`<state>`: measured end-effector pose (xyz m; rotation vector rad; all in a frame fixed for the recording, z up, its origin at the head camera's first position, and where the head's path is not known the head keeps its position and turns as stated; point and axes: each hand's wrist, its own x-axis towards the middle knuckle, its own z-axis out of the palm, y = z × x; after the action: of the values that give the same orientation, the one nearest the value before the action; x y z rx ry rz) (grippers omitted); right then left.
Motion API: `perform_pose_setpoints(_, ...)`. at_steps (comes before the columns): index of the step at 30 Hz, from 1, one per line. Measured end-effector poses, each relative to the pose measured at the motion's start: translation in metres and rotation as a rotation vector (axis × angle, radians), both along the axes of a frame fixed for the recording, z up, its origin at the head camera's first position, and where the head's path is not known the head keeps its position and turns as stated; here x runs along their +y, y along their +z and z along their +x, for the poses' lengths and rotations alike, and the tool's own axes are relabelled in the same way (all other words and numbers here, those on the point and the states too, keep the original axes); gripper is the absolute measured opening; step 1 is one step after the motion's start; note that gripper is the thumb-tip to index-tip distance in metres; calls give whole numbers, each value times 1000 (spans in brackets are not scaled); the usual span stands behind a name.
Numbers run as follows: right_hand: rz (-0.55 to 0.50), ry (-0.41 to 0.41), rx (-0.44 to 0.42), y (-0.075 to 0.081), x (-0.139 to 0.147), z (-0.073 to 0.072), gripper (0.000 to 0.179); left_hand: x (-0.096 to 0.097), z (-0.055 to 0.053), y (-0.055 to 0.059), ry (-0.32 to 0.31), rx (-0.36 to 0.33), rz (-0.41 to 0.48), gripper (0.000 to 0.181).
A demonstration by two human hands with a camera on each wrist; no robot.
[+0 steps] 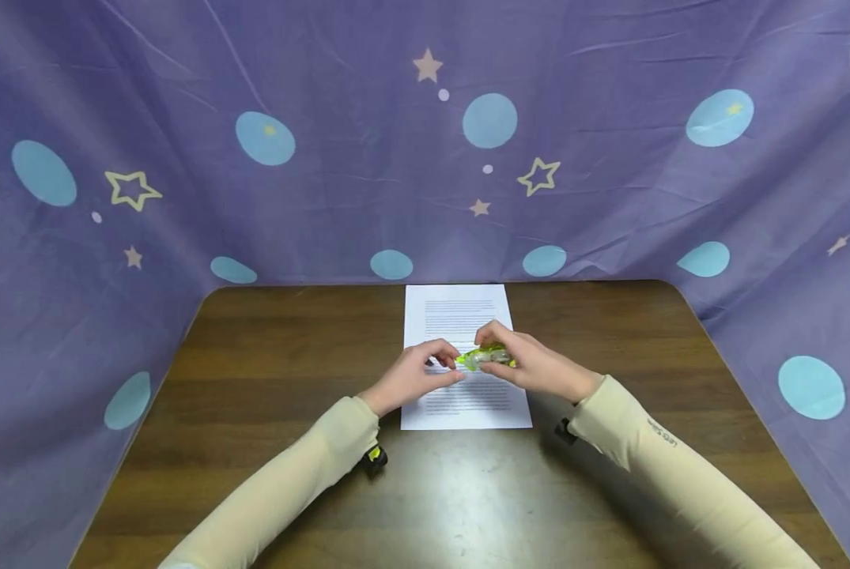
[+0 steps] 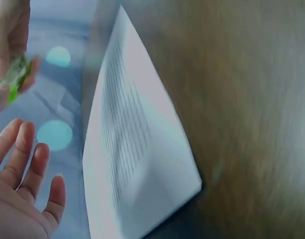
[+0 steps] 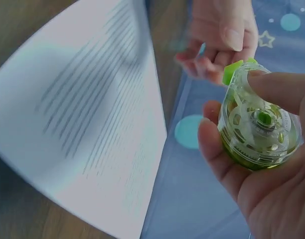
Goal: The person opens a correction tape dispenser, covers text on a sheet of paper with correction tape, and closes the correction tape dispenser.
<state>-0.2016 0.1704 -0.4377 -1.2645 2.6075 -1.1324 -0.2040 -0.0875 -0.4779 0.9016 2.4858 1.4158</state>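
A correction tape dispenser [image 3: 262, 119] with a clear, rounded case and green parts is in my right hand [image 1: 531, 359], its thumb on one face and its fingers on the other. The gear wheels inside show in the right wrist view. Its green tip [image 3: 233, 72] points toward my left hand [image 1: 421, 371]. Loosely bent and holding nothing, the left fingers [image 2: 25, 139] are close to that tip. Both hands are over a printed sheet of paper [image 1: 467, 415], which lies below the dispenser.
The sheet lies on a brown wooden table [image 1: 268, 348], near its far edge. A purple curtain [image 1: 368, 142] with blue dots and stars surrounds the back and sides. Dark wrist devices [image 1: 375, 461] hang under the cream sleeves [image 1: 311, 450].
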Motion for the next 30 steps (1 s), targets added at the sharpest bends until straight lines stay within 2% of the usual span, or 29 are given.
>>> perform_pose_setpoints(4, -35, 3, -8, 2, -5, 5, 29, 6, 7, 3, -23, -30, 31, 20)
perform_pose_setpoints(9, -31, 13, -22, 2, -8, 8, 26, 9, 9, 2, -34, -28, 58, 13)
perform_pose_setpoints(15, -7, 12, -33, 3, -6, 9, 23, 10, 8, -1, -35, 5, 76, 9)
perform_pose_setpoints(20, -6, 25, -27, 2, -5, 9, 22, 9, 9, 0, -17, 45, 48, 7)
perform_pose_setpoints(30, -3, 26, -17, 2, 2, 8, 23, 5, 8, -1, 12, 79, 36, 9)
